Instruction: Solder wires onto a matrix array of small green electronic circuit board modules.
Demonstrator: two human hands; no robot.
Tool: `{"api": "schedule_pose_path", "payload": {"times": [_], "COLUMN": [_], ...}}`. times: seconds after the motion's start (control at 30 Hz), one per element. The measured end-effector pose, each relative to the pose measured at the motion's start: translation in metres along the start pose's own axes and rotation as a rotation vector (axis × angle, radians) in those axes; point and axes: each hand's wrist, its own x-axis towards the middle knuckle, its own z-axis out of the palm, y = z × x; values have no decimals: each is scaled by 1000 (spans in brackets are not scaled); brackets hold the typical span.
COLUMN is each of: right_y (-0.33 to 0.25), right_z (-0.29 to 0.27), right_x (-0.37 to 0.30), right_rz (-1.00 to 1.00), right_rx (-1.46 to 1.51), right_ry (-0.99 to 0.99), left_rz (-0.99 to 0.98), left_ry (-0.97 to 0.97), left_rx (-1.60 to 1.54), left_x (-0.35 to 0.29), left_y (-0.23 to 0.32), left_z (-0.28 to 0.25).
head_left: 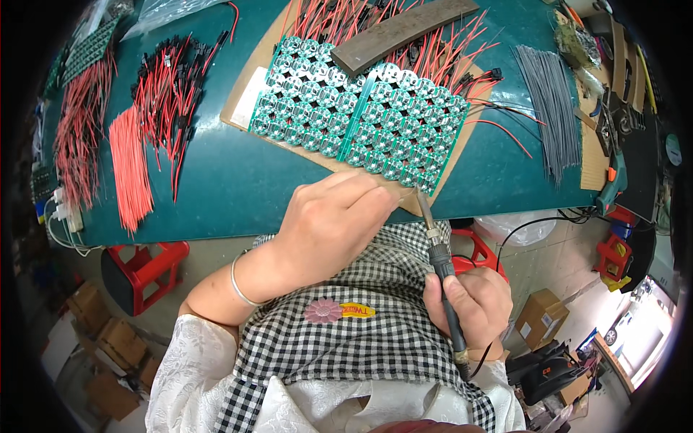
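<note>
My right hand (476,307) is wrapped round the dark handle of a soldering iron (439,261). The iron's tip points up at the near right edge of a panel of green circuit boards (404,123), made up of many small round boards. Close to that tip, my left hand (336,220) is pinched shut; whatever its fingertips hold is too thin and hidden to make out. Beneath the panel lies a cardboard sheet (242,105). A dark, slightly curved bar (404,32) rests across the panel's far side, over red and black wires (440,61).
On the green table (238,195), bundles of red wires (130,169) and red-black connector leads (170,101) lie left. Grey wires (548,108) lie right, near tools and a teal glue gun (613,187). Red stools (155,267) stand below the table edge. A black cable (527,225) hangs at right.
</note>
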Motion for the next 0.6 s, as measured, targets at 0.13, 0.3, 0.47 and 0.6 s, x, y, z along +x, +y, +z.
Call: {"api": "schedule_pose_path", "payload": {"times": [0.13, 0.3, 0.47, 0.6], "right_y": [-2, -4, -4, 5], "right_z": [0, -3, -26, -24], "right_x": [5, 9, 4, -1], "right_rz": [-16, 9, 102, 191], "right_rx": [-16, -2, 32, 36], "right_ry": [-22, -40, 34, 179], "left_rz": [-9, -27, -60, -80], "left_ry": [-23, -20, 70, -21], "left_rx": [28, 31, -6, 13], "left_x": [0, 2, 11, 15], "left_y": [-2, 0, 4, 6], "left_z": [3, 2, -16, -21]}}
